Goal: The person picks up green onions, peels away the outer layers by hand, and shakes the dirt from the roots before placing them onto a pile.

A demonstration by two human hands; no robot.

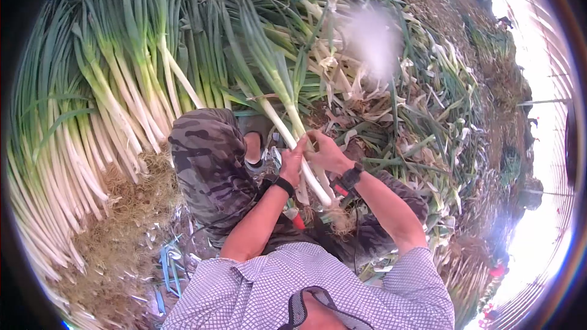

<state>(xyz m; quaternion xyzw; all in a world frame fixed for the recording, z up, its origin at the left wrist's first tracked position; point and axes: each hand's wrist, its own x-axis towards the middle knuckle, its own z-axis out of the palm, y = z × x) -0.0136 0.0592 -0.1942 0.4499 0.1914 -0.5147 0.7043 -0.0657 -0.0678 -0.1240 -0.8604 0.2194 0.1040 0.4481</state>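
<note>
Head view.

- Leek (282,123): one long stalk, held over the lap between the knees. Its long axis runs diagonally, with green leaves up and away to the left and the root tuft (340,219) down to the right, nearest the body. The white shaft passes through both hands.
- Left hand (292,162): fingers curled round the white shaft from the left side, black band at the wrist. It is the upper grip, nearer the leaves.
- Right hand (327,153): fingers closed on the same shaft from the right, touching the left hand, watch (350,177) on the wrist. Whether it pinches a loose outer skin cannot be told.
- Camouflage trousers (208,159): raised knee just left of the hands.
- Red handle (298,221): partly hidden under the forearms, near the roots.
- Row of leeks (122,104): laid side by side on the ground to the left, roots toward the person.
- Heap of stripped leaves (397,110): to the right, well beyond the hands.
- Ground (122,250): bare soil with straw and blue strips (168,263); open field, bright daylight at right.
</note>
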